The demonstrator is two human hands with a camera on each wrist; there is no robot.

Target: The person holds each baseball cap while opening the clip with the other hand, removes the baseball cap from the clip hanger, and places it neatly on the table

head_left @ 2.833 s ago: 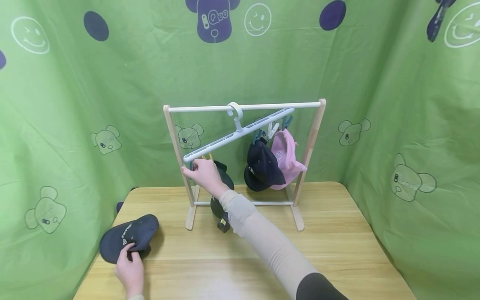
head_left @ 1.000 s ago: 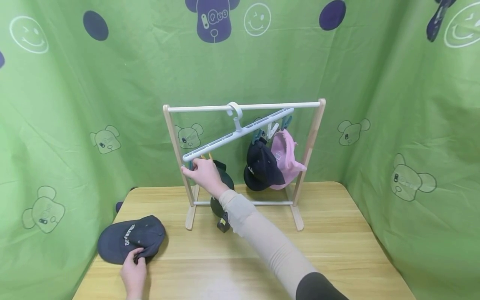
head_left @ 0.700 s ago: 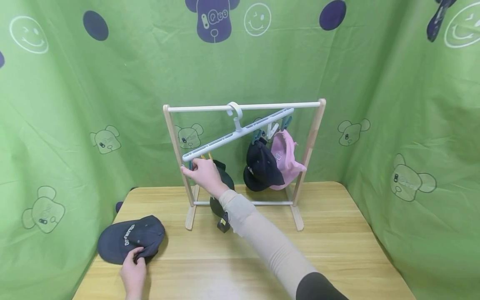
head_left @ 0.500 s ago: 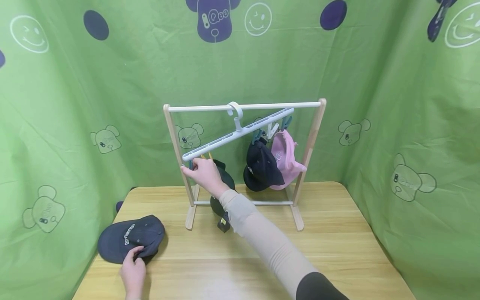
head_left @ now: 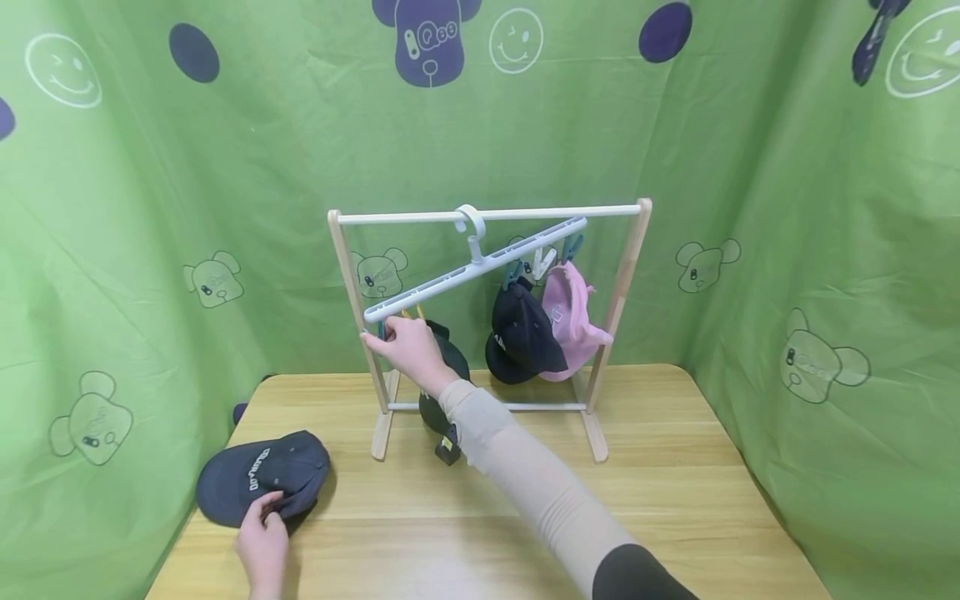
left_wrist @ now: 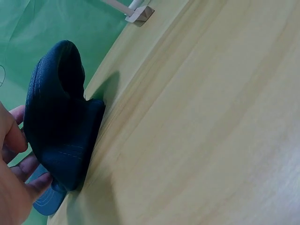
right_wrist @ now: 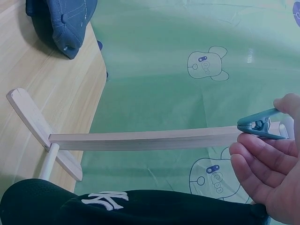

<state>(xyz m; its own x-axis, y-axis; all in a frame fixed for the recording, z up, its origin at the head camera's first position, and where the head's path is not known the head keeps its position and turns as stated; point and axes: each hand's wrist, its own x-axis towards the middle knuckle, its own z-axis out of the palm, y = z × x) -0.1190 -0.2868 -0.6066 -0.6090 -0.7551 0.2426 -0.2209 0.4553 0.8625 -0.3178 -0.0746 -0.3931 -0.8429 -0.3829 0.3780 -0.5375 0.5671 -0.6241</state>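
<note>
A dark navy baseball cap (head_left: 262,479) with white lettering lies at the table's left side, brim to the left. My left hand (head_left: 262,546) holds the near edge of its crown between thumb and fingers; in the left wrist view the cap's hollow (left_wrist: 72,75) faces sideways. My right hand (head_left: 408,350) pinches the handles of a teal clip (right_wrist: 258,124) at the lower left end of a white hanger (head_left: 450,283). No fabric shows at the clip's tip. Just beside that hand, a dark cap (right_wrist: 140,206) with a white logo hangs from yellow clips (head_left: 420,312).
The tilted hanger hooks onto the top bar of a wooden rack (head_left: 633,250). Toward its raised end hang a black cap (head_left: 525,333) and a pink cap (head_left: 573,321) on clips. Green printed curtains (head_left: 247,167) surround the wooden table (head_left: 675,483).
Since the earliest frame, the navy cap has turned and shifted slightly right, its lettering now facing up more. Lately my left hand has edged left along its rim. The right hand stays put.
</note>
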